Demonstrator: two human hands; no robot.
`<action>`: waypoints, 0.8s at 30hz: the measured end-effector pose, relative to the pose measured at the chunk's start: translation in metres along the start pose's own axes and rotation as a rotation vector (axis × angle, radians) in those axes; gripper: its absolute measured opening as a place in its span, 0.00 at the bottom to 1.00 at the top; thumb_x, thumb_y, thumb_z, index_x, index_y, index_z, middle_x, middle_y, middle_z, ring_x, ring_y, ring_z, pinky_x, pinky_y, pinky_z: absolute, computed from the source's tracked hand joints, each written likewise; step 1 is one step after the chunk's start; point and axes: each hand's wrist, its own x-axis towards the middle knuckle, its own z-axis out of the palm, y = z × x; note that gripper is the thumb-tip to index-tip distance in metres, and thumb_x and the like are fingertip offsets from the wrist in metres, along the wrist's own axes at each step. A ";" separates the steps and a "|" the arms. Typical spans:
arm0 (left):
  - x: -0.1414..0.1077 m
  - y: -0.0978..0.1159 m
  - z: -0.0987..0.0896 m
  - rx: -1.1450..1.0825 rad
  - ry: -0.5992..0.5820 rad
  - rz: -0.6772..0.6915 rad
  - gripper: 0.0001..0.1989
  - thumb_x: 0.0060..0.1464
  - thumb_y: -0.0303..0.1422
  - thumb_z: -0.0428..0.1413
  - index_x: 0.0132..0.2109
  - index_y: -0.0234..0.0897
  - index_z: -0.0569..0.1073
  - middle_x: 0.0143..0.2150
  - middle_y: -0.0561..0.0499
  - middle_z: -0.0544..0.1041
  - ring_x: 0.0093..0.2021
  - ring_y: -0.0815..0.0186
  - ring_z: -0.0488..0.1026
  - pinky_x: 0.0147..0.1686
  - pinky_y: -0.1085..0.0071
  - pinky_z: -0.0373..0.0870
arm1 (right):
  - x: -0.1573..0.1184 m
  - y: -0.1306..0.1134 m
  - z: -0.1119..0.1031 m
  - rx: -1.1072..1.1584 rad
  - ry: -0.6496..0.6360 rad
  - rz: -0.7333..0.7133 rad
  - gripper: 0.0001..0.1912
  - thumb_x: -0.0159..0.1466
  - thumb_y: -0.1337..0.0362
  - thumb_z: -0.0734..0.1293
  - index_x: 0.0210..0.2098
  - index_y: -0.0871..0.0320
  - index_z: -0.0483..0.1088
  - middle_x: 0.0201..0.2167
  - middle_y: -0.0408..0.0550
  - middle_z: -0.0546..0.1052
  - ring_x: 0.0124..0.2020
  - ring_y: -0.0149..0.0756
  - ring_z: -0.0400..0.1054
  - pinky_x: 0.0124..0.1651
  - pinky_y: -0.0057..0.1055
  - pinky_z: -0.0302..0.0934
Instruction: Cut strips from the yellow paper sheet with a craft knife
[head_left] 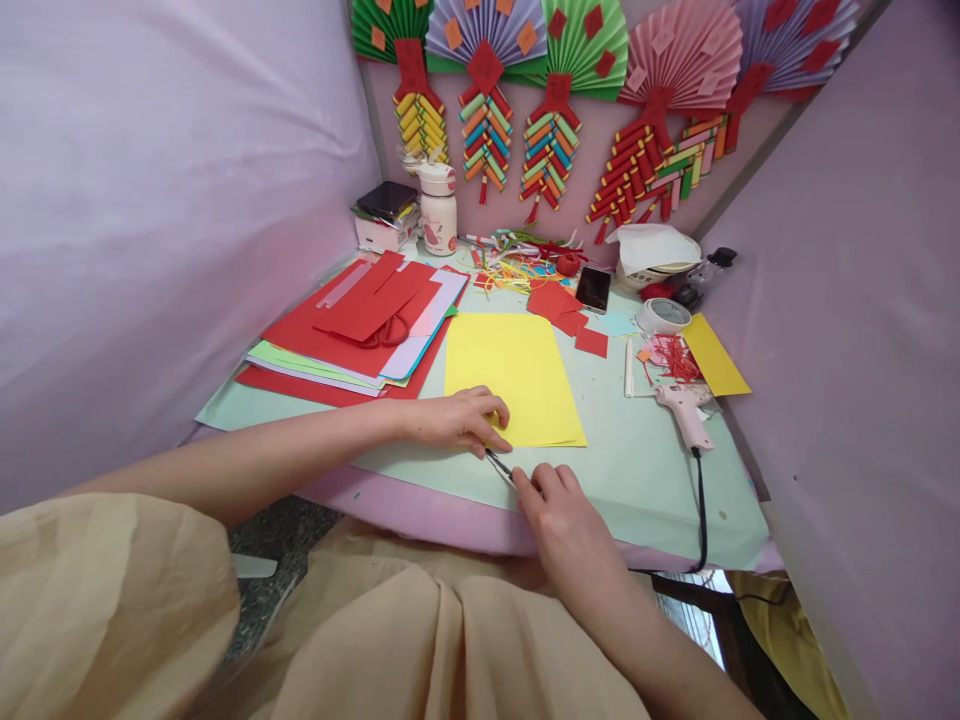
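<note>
A yellow paper sheet (510, 365) lies on the table in front of me, with another sheet's edge just showing beneath its near side. My left hand (469, 418) rests on the sheet's lower left part, fingers spread and slightly bent, tips at the near edge. My right hand (559, 510) is closed around a slim dark-and-silver tool (498, 464). Its tip points left, just below the paper's near edge and close to my left fingertips. The grip hides most of the tool, so I cannot make out its exact kind.
Left lies a stack of coloured paper (322, 330) with red-handled scissors (386, 330). Behind are a bottle (439, 215), paper scraps (517, 275) and a phone (594, 288). At right are a tape roll (663, 315) and a corded glue gun (684, 415). Paper fans (487, 35) hang behind.
</note>
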 end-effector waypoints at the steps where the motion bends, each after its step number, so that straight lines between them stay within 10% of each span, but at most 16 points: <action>1: 0.000 0.000 0.000 0.005 -0.004 -0.002 0.12 0.62 0.37 0.57 0.52 0.51 0.79 0.51 0.45 0.70 0.52 0.59 0.62 0.56 0.65 0.60 | 0.002 -0.002 0.001 -0.005 -0.007 0.001 0.23 0.60 0.80 0.62 0.54 0.63 0.66 0.36 0.53 0.68 0.37 0.41 0.59 0.38 0.34 0.63; 24: -0.030 0.002 -0.002 0.042 0.030 -0.047 0.18 0.57 0.29 0.62 0.53 0.52 0.78 0.52 0.46 0.70 0.54 0.59 0.61 0.58 0.64 0.58 | -0.011 0.002 -0.009 0.017 -0.064 0.019 0.25 0.60 0.80 0.63 0.57 0.66 0.67 0.38 0.54 0.69 0.39 0.42 0.62 0.40 0.35 0.67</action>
